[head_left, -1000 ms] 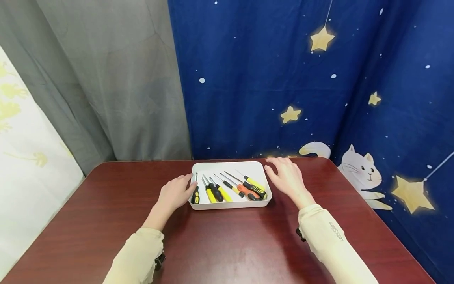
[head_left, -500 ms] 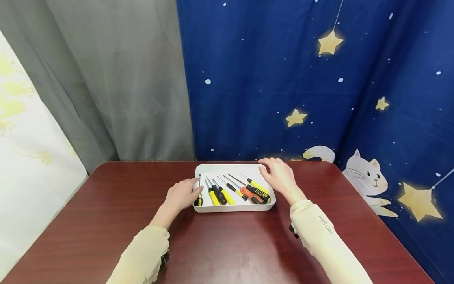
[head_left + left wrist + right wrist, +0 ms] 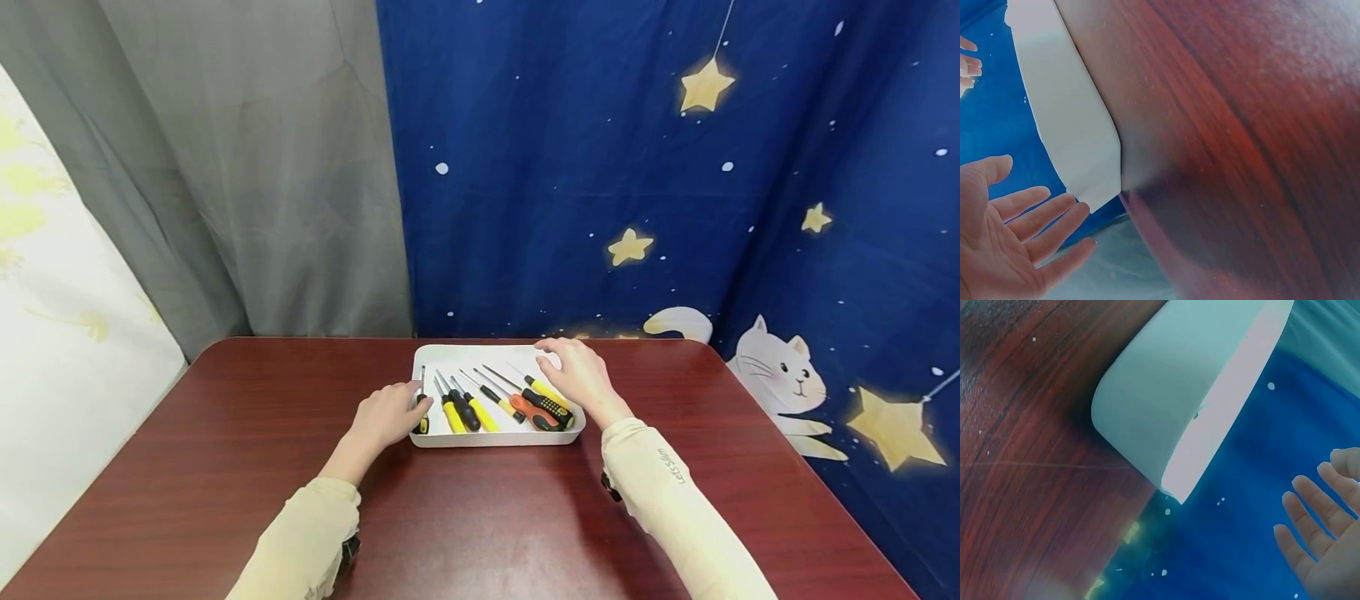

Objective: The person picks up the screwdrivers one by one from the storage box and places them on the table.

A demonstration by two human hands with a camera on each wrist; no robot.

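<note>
A white tray point(image 3: 495, 440) holds screwdrivers point(image 3: 531, 409); the left hand point(image 3: 384, 413), relaxed, is at its left end, the right hand point(image 3: 577, 373), likewise loose, at its right.

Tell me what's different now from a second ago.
The right hand has moved left, from beside the tray to over its right end. The left hand has shifted slightly right, hiding more of the leftmost screwdriver. Nothing has been picked up or let go. The tray sits on the table as before, with the screwdrivers lying in the same arrangement.
</note>
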